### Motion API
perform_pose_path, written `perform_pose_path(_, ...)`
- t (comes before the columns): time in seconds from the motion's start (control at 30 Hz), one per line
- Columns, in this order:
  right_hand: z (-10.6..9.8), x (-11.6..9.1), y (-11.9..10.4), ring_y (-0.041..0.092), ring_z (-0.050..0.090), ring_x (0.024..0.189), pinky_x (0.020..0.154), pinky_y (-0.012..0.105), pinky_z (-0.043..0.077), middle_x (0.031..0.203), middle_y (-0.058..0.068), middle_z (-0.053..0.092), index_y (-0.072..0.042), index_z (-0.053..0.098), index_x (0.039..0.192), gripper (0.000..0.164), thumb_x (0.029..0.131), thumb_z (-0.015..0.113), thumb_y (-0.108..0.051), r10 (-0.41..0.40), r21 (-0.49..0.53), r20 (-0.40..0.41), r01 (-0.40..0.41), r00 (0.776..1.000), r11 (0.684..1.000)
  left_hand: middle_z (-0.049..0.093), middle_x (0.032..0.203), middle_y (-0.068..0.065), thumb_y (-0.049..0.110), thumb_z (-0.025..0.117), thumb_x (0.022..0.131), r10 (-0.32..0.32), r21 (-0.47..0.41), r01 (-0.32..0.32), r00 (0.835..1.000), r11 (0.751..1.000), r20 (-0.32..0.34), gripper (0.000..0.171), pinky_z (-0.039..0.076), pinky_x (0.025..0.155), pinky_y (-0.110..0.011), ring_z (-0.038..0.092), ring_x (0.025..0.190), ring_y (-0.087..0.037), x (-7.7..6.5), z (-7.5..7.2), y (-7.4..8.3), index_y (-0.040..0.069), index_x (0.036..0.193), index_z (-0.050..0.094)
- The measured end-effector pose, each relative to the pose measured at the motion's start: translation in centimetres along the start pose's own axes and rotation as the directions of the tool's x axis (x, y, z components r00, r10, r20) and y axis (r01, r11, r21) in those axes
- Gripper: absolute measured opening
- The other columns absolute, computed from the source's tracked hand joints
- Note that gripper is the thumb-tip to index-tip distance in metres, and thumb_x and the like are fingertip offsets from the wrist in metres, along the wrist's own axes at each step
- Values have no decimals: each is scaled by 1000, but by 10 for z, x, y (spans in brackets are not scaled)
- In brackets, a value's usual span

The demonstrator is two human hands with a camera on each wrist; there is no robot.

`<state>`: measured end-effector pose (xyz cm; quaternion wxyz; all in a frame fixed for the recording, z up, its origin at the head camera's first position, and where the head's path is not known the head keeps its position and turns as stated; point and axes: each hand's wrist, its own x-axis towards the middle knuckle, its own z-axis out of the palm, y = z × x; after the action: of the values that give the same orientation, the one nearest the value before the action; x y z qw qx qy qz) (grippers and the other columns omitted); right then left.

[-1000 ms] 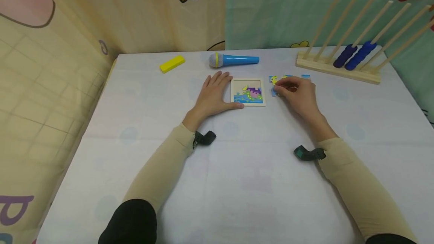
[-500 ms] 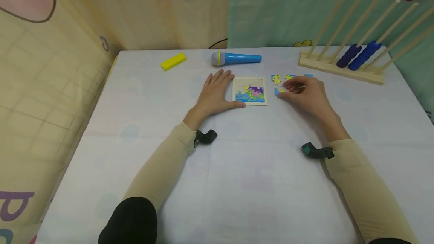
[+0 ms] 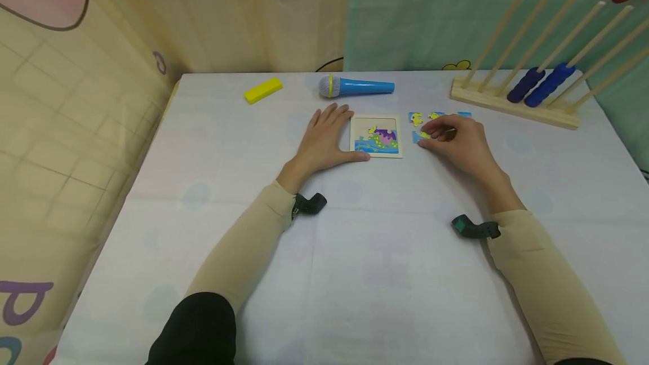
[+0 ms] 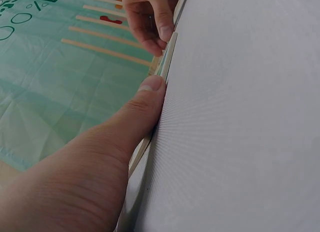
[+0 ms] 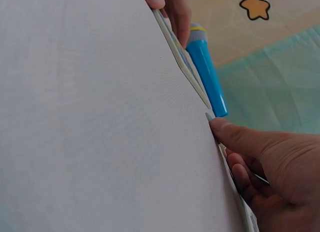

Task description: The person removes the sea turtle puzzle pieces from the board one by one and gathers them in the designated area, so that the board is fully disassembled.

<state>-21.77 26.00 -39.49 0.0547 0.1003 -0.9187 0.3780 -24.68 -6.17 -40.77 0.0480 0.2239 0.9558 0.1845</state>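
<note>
A small square puzzle board (image 3: 377,118) lies on the white table, with part of a colourful cartoon picture fitted in its lower area. My left hand (image 3: 321,142) lies spread at the board's left side. Its straight thumb touches the bottom edge, and its fingertips reach the upper left corner. In the left wrist view that thumb (image 4: 150,90) rests along the board's edge. To the right of the board, my right hand (image 3: 453,139) pinches a blue and yellow puzzle piece (image 3: 417,137) between thumb and fingers. Another puzzle piece (image 3: 415,119) lies just above; further pieces are partly hidden behind the hand.
A blue toy microphone (image 3: 357,87) lies behind the board. Further left is a yellow block (image 3: 263,90). At the back right stands a wooden peg rack (image 3: 514,107) with tall rods and blue beads on two of them. Printed curtains hang behind the table.
My right hand has shifted slightly right and toward me, its thumb and fingers now around the lower left loose piece. The left hand stays at the board. The head view has shifted a little.
</note>
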Motion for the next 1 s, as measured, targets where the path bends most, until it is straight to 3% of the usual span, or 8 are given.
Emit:
perform_pose_path(0.33,7,5,-9,1,62,80,75,6,46,98,13,77,-4,79,109,25,94,82,-23,-30,3,-63,30,998,1000,26,175,-5,80,71,81,1,-2,-1,1000,1000,-7,113,0,135,-48,9,165,-26,-1,-2,2,16,166,32)
perform_pose_path(0.57,36,18,-38,20,62,87,76,11,46,100,15,73,-4,78,113,25,96,80,-23,-5,35,-21,6,1000,999,26,175,-6,80,70,82,-6,8,6,1000,1000,-4,113,0,135,-48,9,165,-26,-2,0,0,15,166,32)
perform_pose_path(0.8,67,23,-58,24,60,87,76,25,46,102,14,68,-3,76,118,34,92,84,-25,-44,43,-11,45,999,998,26,175,-6,80,70,82,0,7,0,1000,1000,-15,112,1,135,-49,10,165,-27,-3,1,-1,15,165,33)
perform_pose_path(1.0,76,23,-59,25,56,87,75,32,43,98,14,63,-2,76,117,39,89,88,-27,-75,12,-27,75,997,997,26,175,-6,81,70,82,17,19,-16,1000,1000,-21,112,2,134,-49,11,165,-27,0,0,0,14,165,33)
